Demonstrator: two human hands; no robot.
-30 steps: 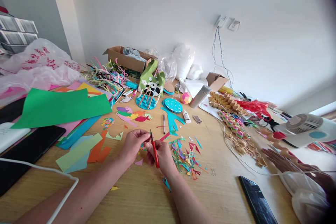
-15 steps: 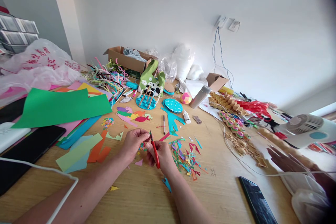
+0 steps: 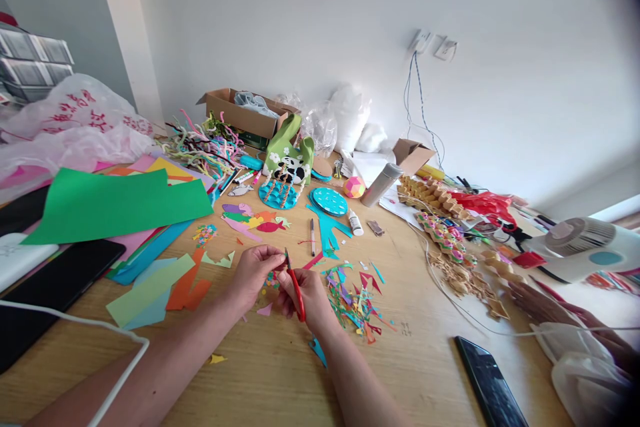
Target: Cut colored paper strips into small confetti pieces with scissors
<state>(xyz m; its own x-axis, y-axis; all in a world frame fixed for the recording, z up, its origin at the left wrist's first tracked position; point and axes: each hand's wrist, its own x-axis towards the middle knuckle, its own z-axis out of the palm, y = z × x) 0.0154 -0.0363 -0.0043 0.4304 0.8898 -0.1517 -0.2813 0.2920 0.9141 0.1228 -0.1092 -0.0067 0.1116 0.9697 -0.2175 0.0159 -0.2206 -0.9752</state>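
My right hand [image 3: 306, 292] grips a pair of red-handled scissors [image 3: 296, 287], their dark blades pointing up and away. Just left of the blades, my left hand [image 3: 260, 268] is pinched closed; whatever lies between its fingertips is too small to make out. Beneath and between the hands are small coloured dots [image 3: 271, 280] on the wooden table [image 3: 260, 373]. A pile of colourful paper scraps [image 3: 353, 300] lies right of my right hand. Beyond the hands are fish-shaped paper cutouts [image 3: 273, 227] and a pen [image 3: 313, 237].
Green paper [image 3: 120, 203] and other sheets cover the left side. A grey bottle [image 3: 381, 185] and a blue disc [image 3: 329, 201] stand or lie farther back. At right are a phone [image 3: 490, 377], a white fan [image 3: 583, 250], a cable and another person's hands [image 3: 545, 307].
My hands and the scissors have barely moved. At the right edge, the other person's hands have shifted, and the tan strip near them has changed position; a red thing now shows by those hands.
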